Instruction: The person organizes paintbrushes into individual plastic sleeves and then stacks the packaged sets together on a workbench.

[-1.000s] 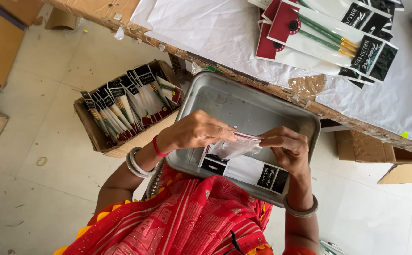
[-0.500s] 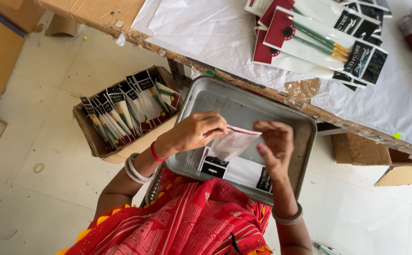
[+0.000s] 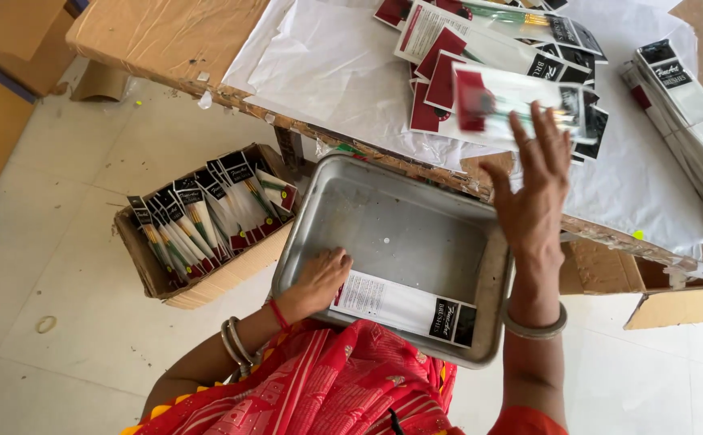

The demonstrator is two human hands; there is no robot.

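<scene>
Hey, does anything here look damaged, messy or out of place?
The table's cardboard edge is torn and ragged, with flaps hanging over the metal tray. The packets on the white sheet lie in a loose, askew pile. Paper scraps and a rubber band litter the floor.

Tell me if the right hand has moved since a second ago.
Yes. The right hand has left its place over the metal tray and gone up toward the table, holding a brush packet over the packet pile.

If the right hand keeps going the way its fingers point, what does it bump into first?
Probably the pile of brush packets on the white sheet; the right hand already holds one packet toward it, though height is unclear.
</scene>
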